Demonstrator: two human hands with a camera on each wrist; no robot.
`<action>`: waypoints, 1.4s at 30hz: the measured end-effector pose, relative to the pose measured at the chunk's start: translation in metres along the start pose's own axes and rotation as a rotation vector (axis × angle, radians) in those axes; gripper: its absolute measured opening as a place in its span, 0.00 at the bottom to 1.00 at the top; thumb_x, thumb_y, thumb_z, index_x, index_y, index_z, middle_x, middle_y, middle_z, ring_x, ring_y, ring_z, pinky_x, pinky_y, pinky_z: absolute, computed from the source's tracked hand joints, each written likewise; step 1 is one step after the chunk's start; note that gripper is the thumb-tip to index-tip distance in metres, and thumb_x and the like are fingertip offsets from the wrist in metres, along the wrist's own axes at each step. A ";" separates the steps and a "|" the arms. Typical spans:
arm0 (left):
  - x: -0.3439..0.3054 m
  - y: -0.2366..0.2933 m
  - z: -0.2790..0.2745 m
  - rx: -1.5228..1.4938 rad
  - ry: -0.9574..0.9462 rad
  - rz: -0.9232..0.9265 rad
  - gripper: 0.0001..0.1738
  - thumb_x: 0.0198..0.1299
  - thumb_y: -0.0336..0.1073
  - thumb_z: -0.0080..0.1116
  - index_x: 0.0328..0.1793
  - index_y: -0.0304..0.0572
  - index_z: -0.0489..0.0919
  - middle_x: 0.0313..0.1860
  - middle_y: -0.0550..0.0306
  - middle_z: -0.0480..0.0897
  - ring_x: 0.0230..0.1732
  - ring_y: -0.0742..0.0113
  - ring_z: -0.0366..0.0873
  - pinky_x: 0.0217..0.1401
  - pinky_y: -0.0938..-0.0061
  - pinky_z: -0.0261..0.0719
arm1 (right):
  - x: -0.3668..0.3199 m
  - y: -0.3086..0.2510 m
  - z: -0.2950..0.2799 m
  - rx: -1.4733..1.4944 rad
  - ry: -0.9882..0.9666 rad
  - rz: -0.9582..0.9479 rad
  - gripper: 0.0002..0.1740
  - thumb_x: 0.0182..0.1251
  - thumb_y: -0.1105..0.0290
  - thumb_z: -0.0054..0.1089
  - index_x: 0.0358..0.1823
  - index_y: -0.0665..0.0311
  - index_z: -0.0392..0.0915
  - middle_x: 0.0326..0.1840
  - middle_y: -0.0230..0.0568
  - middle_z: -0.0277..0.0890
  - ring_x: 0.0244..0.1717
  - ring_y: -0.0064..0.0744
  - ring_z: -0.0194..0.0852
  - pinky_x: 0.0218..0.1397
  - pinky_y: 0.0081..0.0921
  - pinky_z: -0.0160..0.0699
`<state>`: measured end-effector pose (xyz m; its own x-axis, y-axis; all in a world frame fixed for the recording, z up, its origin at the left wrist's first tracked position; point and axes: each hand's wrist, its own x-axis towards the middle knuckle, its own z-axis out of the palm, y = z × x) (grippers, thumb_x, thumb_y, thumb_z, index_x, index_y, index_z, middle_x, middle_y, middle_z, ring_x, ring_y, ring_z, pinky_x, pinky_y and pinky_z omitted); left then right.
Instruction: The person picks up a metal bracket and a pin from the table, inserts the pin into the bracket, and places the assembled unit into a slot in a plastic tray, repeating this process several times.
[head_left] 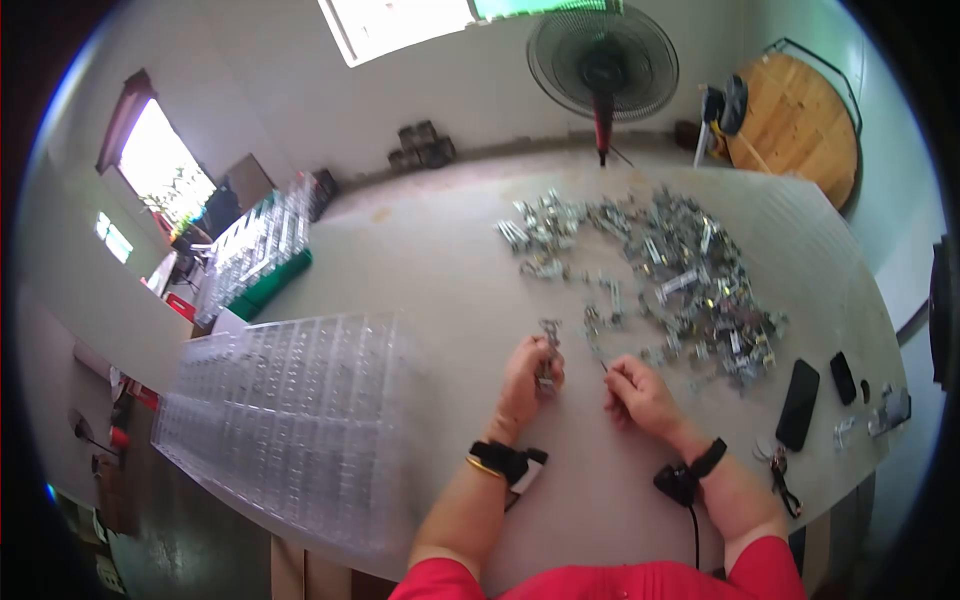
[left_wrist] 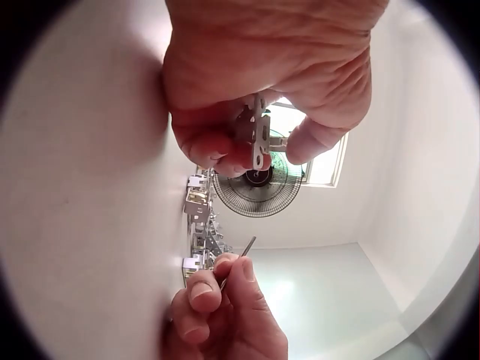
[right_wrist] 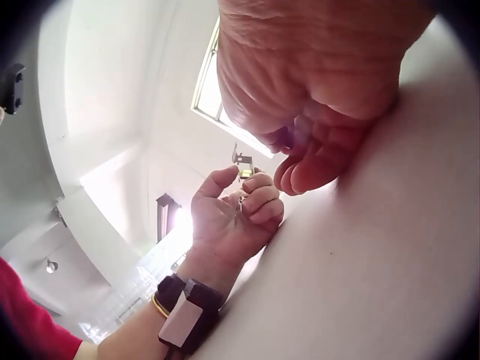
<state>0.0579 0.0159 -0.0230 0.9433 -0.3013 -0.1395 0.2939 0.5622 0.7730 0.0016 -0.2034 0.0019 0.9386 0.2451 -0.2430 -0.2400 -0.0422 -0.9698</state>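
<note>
Right hand (head_left: 645, 400), curled, pinches thin grey metal rod (left_wrist: 249, 245); narrow pinch could let it twist. Left hand (head_left: 522, 388), curled, grips silver perforated metal fitting (left_wrist: 259, 135); off-centre pressure might tilt it. Beyond: heap of silver metal parts (head_left: 700, 290) on pale table (head_left: 400, 250).

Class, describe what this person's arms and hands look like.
The left hand and right hand are ungloved, the short sleeves red. Left wrist: a black strap, a thin gold-coloured band and a boxy device, black with a pale face. Right wrist: a matching strap and a black unit with a black cable.
</note>
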 end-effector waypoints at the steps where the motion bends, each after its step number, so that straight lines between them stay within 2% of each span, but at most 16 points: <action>1: -0.001 0.001 0.000 -0.011 0.007 -0.027 0.15 0.73 0.42 0.48 0.54 0.38 0.71 0.28 0.58 0.76 0.26 0.69 0.73 0.26 0.76 0.72 | 0.001 0.001 -0.001 0.024 0.001 -0.040 0.08 0.81 0.63 0.51 0.45 0.59 0.72 0.27 0.31 0.77 0.22 0.19 0.74 0.23 0.21 0.76; 5: -0.006 0.008 0.008 0.151 -0.053 -0.007 0.21 0.76 0.44 0.45 0.55 0.29 0.75 0.25 0.59 0.76 0.19 0.70 0.72 0.23 0.77 0.70 | -0.002 -0.002 0.000 0.060 0.005 -0.051 0.08 0.81 0.63 0.51 0.46 0.59 0.72 0.26 0.30 0.75 0.21 0.18 0.72 0.22 0.19 0.74; 14: -0.012 0.010 0.015 0.198 -0.032 -0.005 0.17 0.76 0.45 0.49 0.48 0.36 0.75 0.25 0.58 0.78 0.20 0.70 0.76 0.22 0.76 0.74 | -0.007 -0.005 -0.001 -0.002 0.023 -0.043 0.08 0.80 0.62 0.52 0.46 0.59 0.73 0.25 0.28 0.73 0.21 0.16 0.69 0.20 0.18 0.69; 17: -0.011 0.009 0.016 0.198 0.016 0.022 0.15 0.76 0.43 0.48 0.47 0.37 0.75 0.27 0.57 0.79 0.21 0.66 0.77 0.22 0.74 0.74 | -0.007 -0.007 -0.001 -0.045 -0.001 -0.057 0.08 0.80 0.63 0.53 0.46 0.60 0.73 0.26 0.28 0.73 0.22 0.17 0.69 0.21 0.19 0.70; 20: -0.007 0.005 0.015 0.178 0.059 0.039 0.15 0.76 0.43 0.48 0.47 0.38 0.74 0.29 0.56 0.79 0.25 0.65 0.79 0.27 0.72 0.77 | -0.009 -0.006 -0.002 -0.044 -0.012 -0.036 0.08 0.80 0.63 0.53 0.46 0.60 0.73 0.26 0.28 0.74 0.23 0.17 0.71 0.25 0.19 0.72; 22: -0.004 0.001 0.016 0.128 0.101 0.090 0.14 0.76 0.43 0.47 0.47 0.39 0.73 0.31 0.56 0.79 0.29 0.64 0.80 0.32 0.70 0.79 | -0.008 0.002 -0.005 0.013 -0.097 -0.096 0.08 0.80 0.64 0.53 0.46 0.61 0.74 0.31 0.29 0.78 0.28 0.17 0.74 0.30 0.19 0.75; 26: -0.001 0.003 0.020 0.136 0.200 0.063 0.13 0.75 0.42 0.47 0.47 0.39 0.73 0.31 0.55 0.79 0.29 0.60 0.80 0.33 0.67 0.79 | -0.017 -0.008 -0.011 0.041 -0.240 -0.088 0.07 0.80 0.66 0.53 0.47 0.61 0.74 0.38 0.30 0.82 0.35 0.18 0.78 0.38 0.19 0.79; 28: 0.008 0.004 0.017 0.045 0.252 0.033 0.13 0.74 0.41 0.47 0.46 0.38 0.73 0.32 0.53 0.79 0.30 0.58 0.79 0.34 0.64 0.79 | -0.021 -0.011 -0.014 0.050 -0.365 -0.086 0.07 0.79 0.67 0.55 0.47 0.64 0.77 0.46 0.34 0.84 0.43 0.20 0.80 0.47 0.22 0.81; 29: 0.011 0.009 0.022 0.050 0.245 0.035 0.13 0.74 0.41 0.47 0.46 0.38 0.73 0.32 0.53 0.79 0.30 0.58 0.79 0.34 0.64 0.79 | -0.021 -0.009 -0.014 0.051 -0.360 -0.094 0.07 0.79 0.67 0.55 0.47 0.64 0.77 0.46 0.34 0.84 0.43 0.20 0.80 0.47 0.22 0.81; 31: 0.015 0.024 0.029 -0.122 0.324 0.050 0.12 0.73 0.40 0.47 0.45 0.37 0.73 0.33 0.53 0.78 0.32 0.57 0.79 0.36 0.63 0.79 | -0.022 -0.004 -0.009 0.027 -0.594 -0.044 0.09 0.79 0.68 0.55 0.48 0.66 0.79 0.51 0.36 0.83 0.48 0.22 0.80 0.55 0.24 0.80; 32: 0.020 0.030 0.027 -0.181 0.292 0.060 0.12 0.73 0.40 0.47 0.44 0.38 0.73 0.33 0.53 0.78 0.33 0.58 0.78 0.38 0.64 0.79 | -0.022 -0.003 -0.006 -0.035 -0.670 -0.020 0.09 0.78 0.67 0.56 0.48 0.66 0.79 0.58 0.40 0.80 0.56 0.27 0.77 0.64 0.28 0.75; 33: 0.022 0.035 0.029 -0.177 0.283 0.068 0.12 0.73 0.40 0.47 0.44 0.38 0.73 0.33 0.53 0.78 0.33 0.58 0.78 0.38 0.64 0.79 | -0.023 0.002 -0.001 -0.041 -0.667 -0.032 0.09 0.78 0.67 0.56 0.48 0.66 0.79 0.58 0.40 0.80 0.56 0.27 0.77 0.64 0.28 0.75; 35: 0.030 0.043 0.035 -0.306 0.316 0.109 0.11 0.72 0.38 0.47 0.42 0.39 0.73 0.32 0.54 0.77 0.33 0.58 0.77 0.39 0.64 0.79 | -0.024 0.013 0.012 -0.096 -0.818 -0.242 0.09 0.78 0.67 0.57 0.48 0.65 0.79 0.62 0.42 0.77 0.63 0.31 0.72 0.70 0.31 0.69; 39: 0.040 0.040 0.042 -0.393 0.344 0.143 0.10 0.71 0.37 0.47 0.41 0.39 0.73 0.32 0.55 0.77 0.33 0.59 0.77 0.40 0.65 0.79 | -0.032 0.021 0.042 -0.070 -0.911 -0.318 0.11 0.77 0.63 0.59 0.45 0.64 0.79 0.68 0.45 0.71 0.68 0.30 0.66 0.70 0.29 0.65; 41: 0.044 0.033 0.045 -0.401 0.384 0.129 0.09 0.70 0.36 0.47 0.41 0.39 0.73 0.32 0.55 0.77 0.32 0.59 0.77 0.40 0.64 0.79 | -0.041 0.014 0.051 -0.005 -1.022 -0.101 0.12 0.78 0.62 0.58 0.42 0.64 0.78 0.68 0.43 0.71 0.69 0.30 0.64 0.71 0.28 0.62; 42: 0.045 0.030 0.046 -0.404 0.392 0.133 0.08 0.69 0.37 0.49 0.41 0.39 0.73 0.33 0.54 0.77 0.32 0.57 0.77 0.40 0.61 0.78 | -0.043 0.015 0.055 0.049 -1.046 -0.087 0.13 0.78 0.60 0.58 0.40 0.63 0.76 0.66 0.40 0.72 0.72 0.30 0.62 0.72 0.27 0.59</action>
<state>0.1019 -0.0162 0.0221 0.9401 0.0567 -0.3362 0.1323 0.8482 0.5128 -0.0562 -0.1618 -0.0012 0.2770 0.9608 -0.0117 -0.2137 0.0497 -0.9756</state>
